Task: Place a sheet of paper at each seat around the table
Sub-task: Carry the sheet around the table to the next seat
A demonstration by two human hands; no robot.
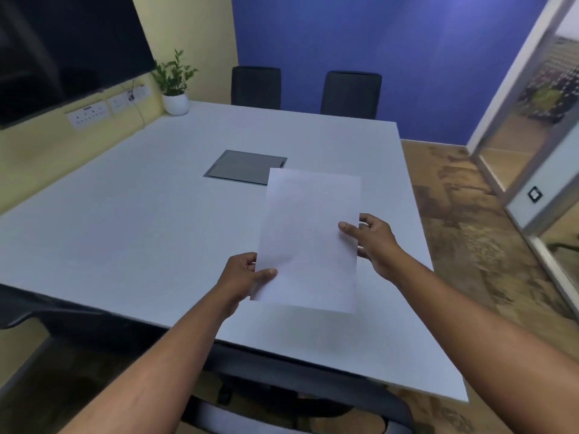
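Note:
I hold white paper (308, 239) above the near right part of a large white table (131, 214). Whether it is one sheet or a thin stack I cannot tell. My left hand (242, 277) pinches its lower left edge, thumb on top. My right hand (374, 239) grips its right edge, thumb on the face and fingers behind. Two black chairs stand at the far side, one on the left (256, 87) and one on the right (351, 94). Another black chair (297, 415) is tucked under the near edge below my arms. No paper lies on the tabletop.
A grey cable hatch (241, 167) is set in the table's middle. A potted plant (174, 86) stands at the far left corner. A dark screen (62, 48) hangs on the left wall over sockets. A glass door (532, 126) and wooden floor lie to the right.

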